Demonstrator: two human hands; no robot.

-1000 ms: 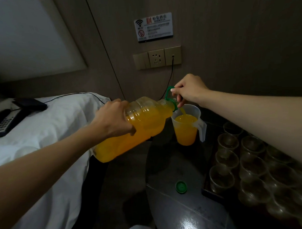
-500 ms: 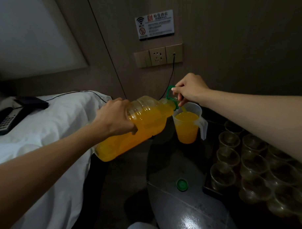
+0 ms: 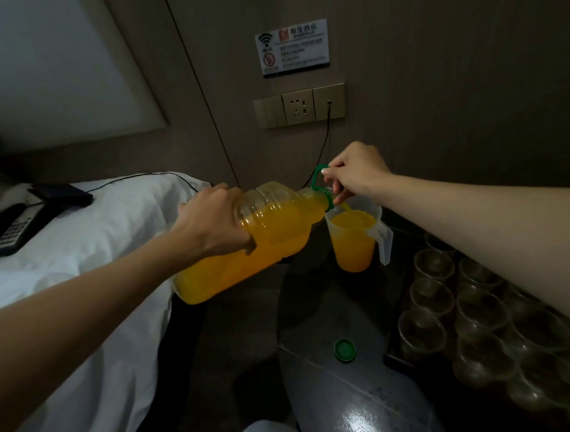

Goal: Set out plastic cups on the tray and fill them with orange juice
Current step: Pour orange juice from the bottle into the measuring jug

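Juice risen in clear plastic jug (image 3: 354,245), left hand (image 3: 213,224) fingers wrapped round tilted clear juice bottle (image 3: 278,238) left of jug, right hand (image 3: 356,174) pinching green loop handle (image 3: 315,177) above jug

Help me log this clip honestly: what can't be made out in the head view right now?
- Cups: the number is unknown; the right forearm covers some, and the right and bottom edges cut off others.
- Tray: mostly under the cups, the rest lost in darkness.
- Wall sign: the small print is too small to read.
- Left hand: most fingers are hidden behind the bottle.
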